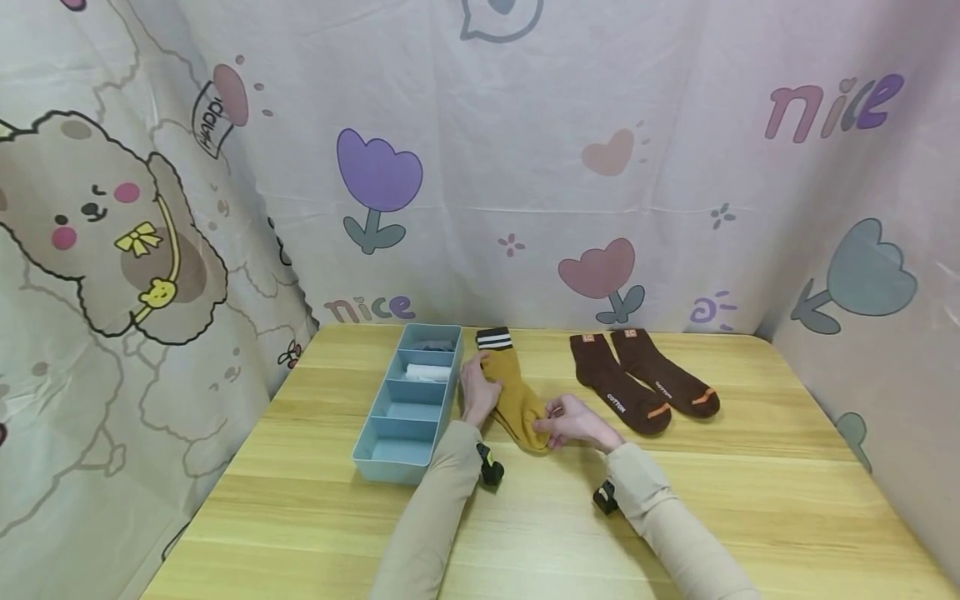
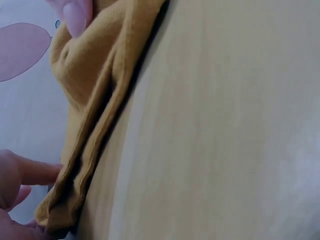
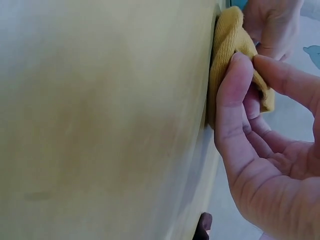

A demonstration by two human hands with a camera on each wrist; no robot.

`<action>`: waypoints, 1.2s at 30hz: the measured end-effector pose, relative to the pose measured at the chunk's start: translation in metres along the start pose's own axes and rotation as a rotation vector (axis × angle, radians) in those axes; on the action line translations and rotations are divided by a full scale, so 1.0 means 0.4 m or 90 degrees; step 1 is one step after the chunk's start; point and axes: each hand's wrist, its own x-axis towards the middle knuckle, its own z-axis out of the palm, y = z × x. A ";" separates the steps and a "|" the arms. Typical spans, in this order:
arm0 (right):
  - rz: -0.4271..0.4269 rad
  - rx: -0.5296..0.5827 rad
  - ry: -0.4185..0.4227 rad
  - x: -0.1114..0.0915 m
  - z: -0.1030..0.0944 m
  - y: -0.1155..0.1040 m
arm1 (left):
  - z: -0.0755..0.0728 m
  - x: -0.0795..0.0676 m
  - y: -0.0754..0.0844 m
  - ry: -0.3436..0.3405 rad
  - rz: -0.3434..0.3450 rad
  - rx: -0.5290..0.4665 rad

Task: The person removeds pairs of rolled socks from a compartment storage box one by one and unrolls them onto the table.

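Mustard-yellow socks [image 1: 513,387] lie on the table with their black, white-striped cuffs toward the back wall. Two layers show along their edge in the left wrist view. My left hand [image 1: 479,389] is on the leg part, thumb and fingers gripping it below the cuff. At the toe end, my right hand [image 1: 576,422] pinches the yellow fabric [image 3: 227,45] between thumb and fingers, and the toe is folded up a little there. Just left of the left hand stands a blue divided box [image 1: 407,429]; the sock's underside is hidden.
Two brown socks [image 1: 621,387] with orange toe stripes lie side by side at the right. A white rolled item [image 1: 428,372] and a greyish item [image 1: 435,345] are in the box's rear compartments. A printed curtain [image 1: 480,250] hangs behind the wooden table [image 1: 547,533].
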 end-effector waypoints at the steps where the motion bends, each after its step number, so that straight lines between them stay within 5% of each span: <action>1: 0.004 0.004 0.000 -0.001 0.000 -0.002 | 0.000 0.001 -0.001 -0.001 0.000 0.001; 11: -0.031 0.032 -0.013 0.002 0.001 0.002 | -0.004 0.005 0.003 -0.031 0.004 0.051; 16: -0.024 0.035 -0.008 0.009 0.010 0.000 | -0.010 0.012 0.002 -0.048 -0.031 0.069; 36: -0.015 0.120 -0.065 0.012 0.022 -0.003 | -0.018 0.023 0.021 -0.038 -0.057 0.068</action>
